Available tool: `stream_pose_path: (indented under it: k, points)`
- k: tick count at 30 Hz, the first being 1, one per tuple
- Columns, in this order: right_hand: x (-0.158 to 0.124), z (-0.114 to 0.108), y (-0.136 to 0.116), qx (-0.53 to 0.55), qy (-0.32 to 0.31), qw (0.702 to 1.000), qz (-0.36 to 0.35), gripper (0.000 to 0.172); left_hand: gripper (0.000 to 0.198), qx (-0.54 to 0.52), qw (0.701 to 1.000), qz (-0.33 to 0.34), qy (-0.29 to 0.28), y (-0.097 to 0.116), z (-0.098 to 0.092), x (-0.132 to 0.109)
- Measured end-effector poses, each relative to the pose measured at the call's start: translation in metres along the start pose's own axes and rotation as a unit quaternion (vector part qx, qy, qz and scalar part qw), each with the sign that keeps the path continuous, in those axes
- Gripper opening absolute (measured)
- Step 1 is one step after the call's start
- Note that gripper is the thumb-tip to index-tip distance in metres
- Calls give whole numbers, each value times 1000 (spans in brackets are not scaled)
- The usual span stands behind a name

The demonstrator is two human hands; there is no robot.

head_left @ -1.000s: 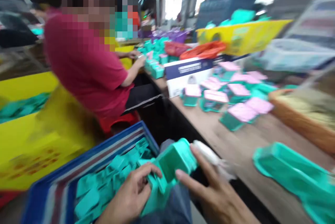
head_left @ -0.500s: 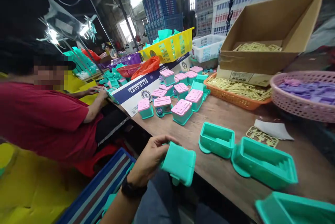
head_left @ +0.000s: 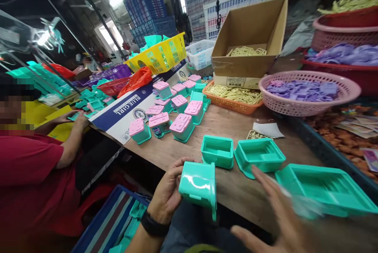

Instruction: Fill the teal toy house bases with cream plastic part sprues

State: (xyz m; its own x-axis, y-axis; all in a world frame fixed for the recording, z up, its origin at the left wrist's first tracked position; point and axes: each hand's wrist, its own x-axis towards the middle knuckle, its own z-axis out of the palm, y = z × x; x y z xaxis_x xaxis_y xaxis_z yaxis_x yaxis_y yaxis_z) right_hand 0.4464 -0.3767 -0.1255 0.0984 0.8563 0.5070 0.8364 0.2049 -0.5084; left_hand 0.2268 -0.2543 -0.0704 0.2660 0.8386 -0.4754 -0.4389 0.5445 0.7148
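Note:
My left hand [head_left: 171,184] is closed on a teal plastic box [head_left: 197,181] at the front edge of the table, its smooth outside turned toward me. Fingers spread, my right hand [head_left: 280,221] is open and blurred at the lower right. Its fingertips are over or beside the teal open trays, and I cannot tell whether they touch. Those are a small tray [head_left: 217,151], a middle tray [head_left: 260,154] and a larger tray [head_left: 327,186]. A blurry see-through patch lies beside the right fingers; what it is stays unclear.
Several pink-lidded teal boxes [head_left: 182,126] stand further left. Behind are an orange basket [head_left: 233,103] of yellow pieces, an open carton [head_left: 245,64] and a pink basket [head_left: 310,107] of purple pieces. A co-worker in a red shirt [head_left: 29,174] sits at the left.
The view has swung right. My right hand has come in at the lower right. The teal box in my left hand has turned a little.

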Motion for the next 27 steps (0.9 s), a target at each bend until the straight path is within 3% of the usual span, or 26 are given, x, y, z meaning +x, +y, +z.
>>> stream_pose_path:
  k: [2, 3, 6, 8, 10, 12, 15, 20, 24, 27]
  points:
    - [13, 25, -17, 67, -62, 996, -18, 116, 24, 6, 1000, -1, -20, -7, 1, -6]
    - [18, 36, -24, 96, -78, 992, -27, 118, 24, 7, 1000, 2, -30, -9, -1, -9]
    - [23, 53, -35, 132, -83, 987, -39, 101, 34, 14, 995, 11, -95, -7, -14, -24]
    - [22, 53, -39, 127, -83, 988, -37, 91, 58, 68, 981, 21, -181, -1, -28, -35]
    - [21, 49, -45, 115, -87, 989, -40, 87, 82, 162, 959, 50, -225, 2, -41, -46]
    - [19, 45, -54, 108, -77, 991, -34, 85, 90, 235, 945, 84, -211, 3, -50, -55]
    - [16, 42, -66, 113, -67, 991, -22, 81, 86, 246, 942, 103, -205, -1, -59, -64]
    - [11, 50, -69, 202, -150, 967, 43, 78, 97, 306, 919, 133, -212, 0, -73, -70]
    - [16, 69, -67, 326, -180, 922, 109, 84, 93, 430, 866, 215, -135, 6, -85, -66]
    - [19, 77, -63, 335, -174, 919, 117, 92, 79, 490, 821, 283, -80, 13, -91, -56]
